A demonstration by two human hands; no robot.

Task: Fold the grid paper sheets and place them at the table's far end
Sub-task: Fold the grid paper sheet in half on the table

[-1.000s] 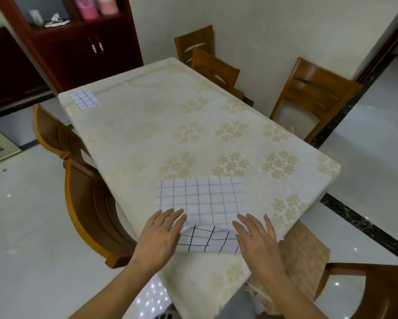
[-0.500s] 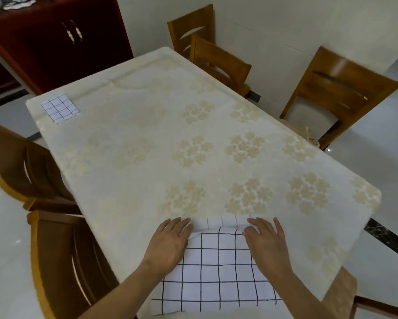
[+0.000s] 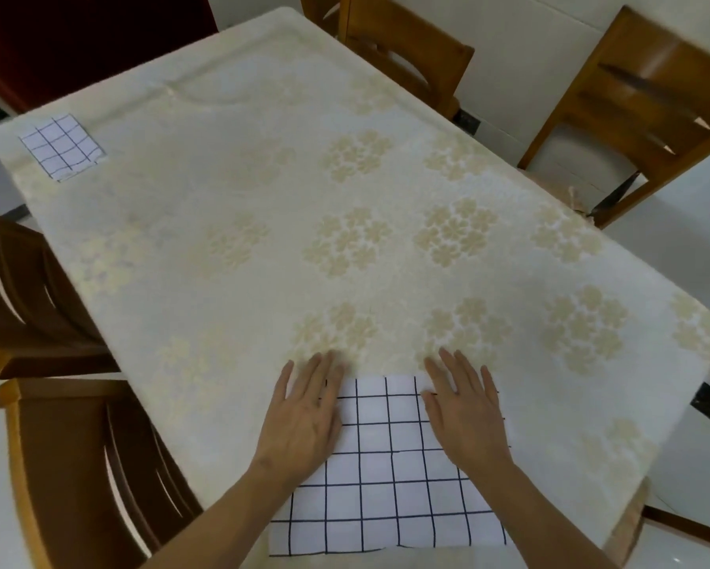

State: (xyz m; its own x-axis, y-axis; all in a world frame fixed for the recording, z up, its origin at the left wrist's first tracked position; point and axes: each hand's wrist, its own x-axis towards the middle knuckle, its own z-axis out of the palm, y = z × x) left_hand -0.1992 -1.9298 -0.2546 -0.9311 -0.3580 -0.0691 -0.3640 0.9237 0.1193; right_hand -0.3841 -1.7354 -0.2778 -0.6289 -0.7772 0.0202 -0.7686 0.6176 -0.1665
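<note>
A white grid paper sheet (image 3: pixel 386 478) lies folded over at the near edge of the table (image 3: pixel 263 207), its far edge even with my fingertips. My left hand (image 3: pixel 304 416) lies flat on its far left corner with fingers spread. On the far right corner my right hand (image 3: pixel 464 408) rests flat, palm down. Neither hand grips anything. A small folded grid paper (image 3: pixel 62 145) sits at the table's far left corner.
The table wears a cream cloth with pale flower clusters. Wooden chairs stand at the left (image 3: pixel 78 466), the far side (image 3: pixel 402 47) and the right (image 3: pixel 632 100). A dark red cabinet (image 3: pixel 78 39) stands beyond the far end.
The sheet's near half has been folded over onto the far half, and both hands have slid forward to press its far edge. The camera has come closer and tilted down.
</note>
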